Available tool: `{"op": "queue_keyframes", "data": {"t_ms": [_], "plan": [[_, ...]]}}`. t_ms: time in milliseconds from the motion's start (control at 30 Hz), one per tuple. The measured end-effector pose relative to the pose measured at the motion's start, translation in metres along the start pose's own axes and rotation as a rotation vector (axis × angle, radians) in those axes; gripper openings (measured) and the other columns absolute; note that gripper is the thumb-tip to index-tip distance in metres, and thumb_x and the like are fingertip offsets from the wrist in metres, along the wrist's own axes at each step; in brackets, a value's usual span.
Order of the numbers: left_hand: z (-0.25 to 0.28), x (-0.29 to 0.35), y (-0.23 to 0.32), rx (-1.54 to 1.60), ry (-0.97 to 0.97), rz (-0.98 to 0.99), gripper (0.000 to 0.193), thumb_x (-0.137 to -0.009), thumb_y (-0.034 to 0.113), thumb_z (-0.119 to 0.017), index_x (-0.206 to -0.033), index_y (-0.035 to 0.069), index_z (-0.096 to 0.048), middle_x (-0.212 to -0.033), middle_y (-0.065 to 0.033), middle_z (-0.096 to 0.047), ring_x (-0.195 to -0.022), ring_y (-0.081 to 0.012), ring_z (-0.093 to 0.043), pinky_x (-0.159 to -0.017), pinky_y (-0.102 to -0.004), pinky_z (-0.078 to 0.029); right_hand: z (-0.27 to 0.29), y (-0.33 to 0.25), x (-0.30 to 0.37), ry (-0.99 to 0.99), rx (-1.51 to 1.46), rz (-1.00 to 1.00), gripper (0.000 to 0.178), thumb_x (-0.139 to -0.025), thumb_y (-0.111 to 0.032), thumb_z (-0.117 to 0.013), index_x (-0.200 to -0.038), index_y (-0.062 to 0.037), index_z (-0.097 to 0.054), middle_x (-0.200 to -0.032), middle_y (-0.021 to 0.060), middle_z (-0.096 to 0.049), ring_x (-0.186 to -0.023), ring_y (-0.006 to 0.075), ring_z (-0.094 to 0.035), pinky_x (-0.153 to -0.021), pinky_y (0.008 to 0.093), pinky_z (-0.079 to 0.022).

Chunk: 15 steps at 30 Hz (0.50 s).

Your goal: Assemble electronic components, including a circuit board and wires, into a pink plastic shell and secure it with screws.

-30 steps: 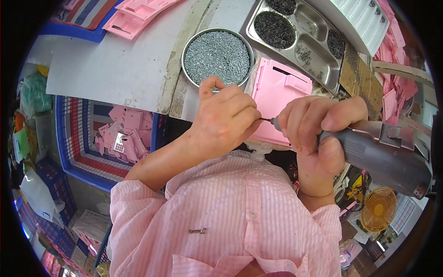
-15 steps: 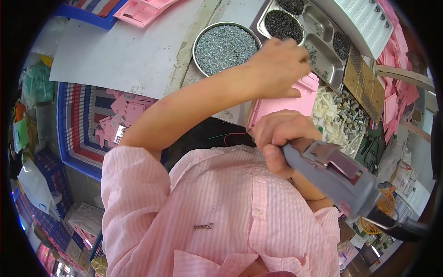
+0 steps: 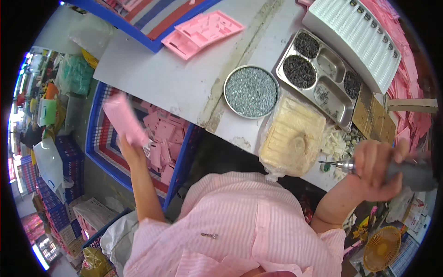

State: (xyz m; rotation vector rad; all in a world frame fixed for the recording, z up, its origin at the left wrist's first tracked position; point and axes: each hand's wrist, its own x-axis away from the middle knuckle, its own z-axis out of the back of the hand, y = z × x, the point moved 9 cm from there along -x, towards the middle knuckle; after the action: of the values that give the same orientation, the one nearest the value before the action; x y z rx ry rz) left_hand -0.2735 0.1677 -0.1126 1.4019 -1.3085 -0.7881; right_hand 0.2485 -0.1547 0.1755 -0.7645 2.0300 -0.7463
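Fingers of the left hand (image 3: 131, 153) hold a blurred pink plastic case (image 3: 122, 119) over the blue basket (image 3: 179, 174); well off to its right, I see the right hand (image 3: 374, 170) gripping a grey power screwdriver (image 3: 411, 176).

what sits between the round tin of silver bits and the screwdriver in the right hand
In the head view, a plastic-wrapped yellowish pad lies between the round tin and the screwdriver.

Pink housing (image 3: 122, 116): moved over the basket (image 3: 181, 164), in our left hand (image 3: 131, 151).
Wrapped pad (image 3: 291, 136): now uncovered.
Screwdriver (image 3: 410, 175): withdrawn rightward by our right hand (image 3: 379, 170).
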Motion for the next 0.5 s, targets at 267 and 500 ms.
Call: {"op": "queue_keyframes", "data": {"t_ms": [267,500], "plan": [[0.09,0.009,-0.077,-0.198,0.287,0.232,0.055,-0.097,0.021,-0.056,-0.147,0.006,-0.038,-0.148,-0.0141,-0.043,-0.121,-0.0294,-0.057,-0.1,-0.0407,-0.048,0.012,0.032,-0.011,0.003,0.068,-0.053,0.03,-0.094,-0.024,-0.064,-0.106,-0.0079,-0.043,-0.054,-0.0037,-0.045,-0.043,0.0109,-0.045,-0.05,0.0285,-0.044],[-0.407,0.044,0.133,-0.681,-0.586,-1.315,0.014,-0.085,0.009,-0.068,-0.096,0.001,-0.069,-0.106,-0.02,-0.066,-0.098,-0.0371,-0.064,-0.084,-0.0418,-0.051,0.044,0.025,-0.001,0.147,0.175,-0.07,0.043,-0.09,-0.028,-0.075,-0.108,-0.0066,-0.043,-0.054,-0.0017,-0.046,-0.042,0.0121,-0.046,-0.048,0.0284,-0.044]]}}
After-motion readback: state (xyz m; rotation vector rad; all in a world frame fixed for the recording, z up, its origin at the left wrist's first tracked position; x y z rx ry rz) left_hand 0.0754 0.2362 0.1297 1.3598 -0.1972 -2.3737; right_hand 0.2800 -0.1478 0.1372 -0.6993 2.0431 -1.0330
